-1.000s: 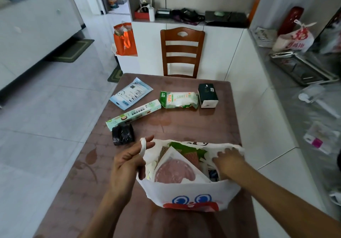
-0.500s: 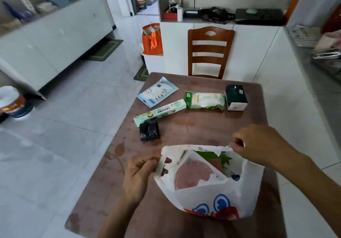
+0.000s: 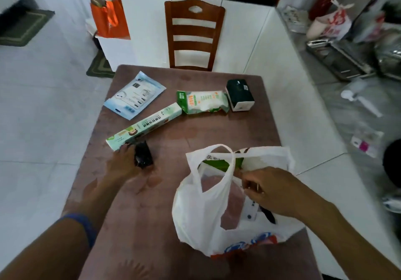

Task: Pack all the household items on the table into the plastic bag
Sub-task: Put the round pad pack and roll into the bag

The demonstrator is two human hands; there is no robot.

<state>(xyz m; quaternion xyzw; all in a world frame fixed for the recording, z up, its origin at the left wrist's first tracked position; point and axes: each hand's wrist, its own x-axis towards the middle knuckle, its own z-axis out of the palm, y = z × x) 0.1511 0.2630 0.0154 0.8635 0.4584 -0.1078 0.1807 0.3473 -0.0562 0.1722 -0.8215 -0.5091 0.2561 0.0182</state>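
Observation:
A white plastic bag (image 3: 201,221) stands on the brown table (image 3: 173,141), with a pink item and a green package inside. My right hand (image 3: 267,189) grips the bag's right rim and handle. My left hand (image 3: 123,164) reaches out to a small black roll (image 3: 143,156), fingers closing on its left side. Still on the table lie a long green box (image 3: 145,126), a blue-white pouch (image 3: 134,95), a green-white soft pack (image 3: 202,101) and a dark green box (image 3: 239,94).
A wooden chair (image 3: 194,34) stands at the table's far end. An orange bag (image 3: 109,12) hangs at the back left. A cluttered counter (image 3: 347,106) with a metal tray and a white bag runs along the right. White tiled floor lies to the left.
My left hand let go of the bag's left handle and moved forward-left to the black roll. My right hand shifted onto the bag's right rim, and the bag now stands taller.

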